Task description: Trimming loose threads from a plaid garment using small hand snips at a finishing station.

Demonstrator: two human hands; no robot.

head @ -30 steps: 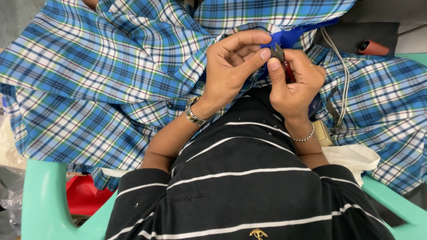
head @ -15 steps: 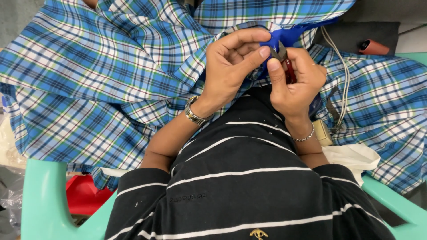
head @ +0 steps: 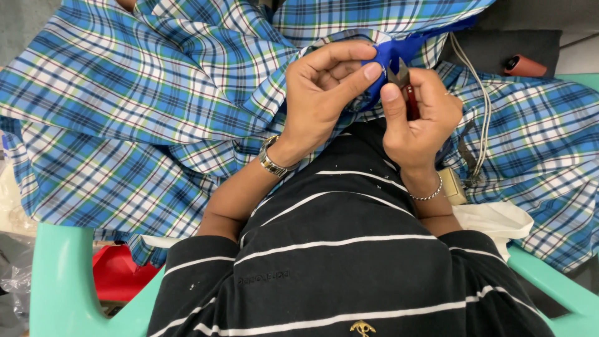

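Hands (head: pixel 374 100) pinching blue fabric (head: pixel 399 47), snips (head: pixel 402 84) between

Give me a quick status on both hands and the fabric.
Left hand pinching blue fabric edge. Right hand gripping small red-handled thread snips at that edge. Blue plaid cloth bunched around; nothing blocking.

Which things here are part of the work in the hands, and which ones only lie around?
In use:
left hand pinching the solid blue fabric
right hand holding small snips
blue checked cloth

Lying about:
orange-brown cylinder
grey cords
red item
green chair
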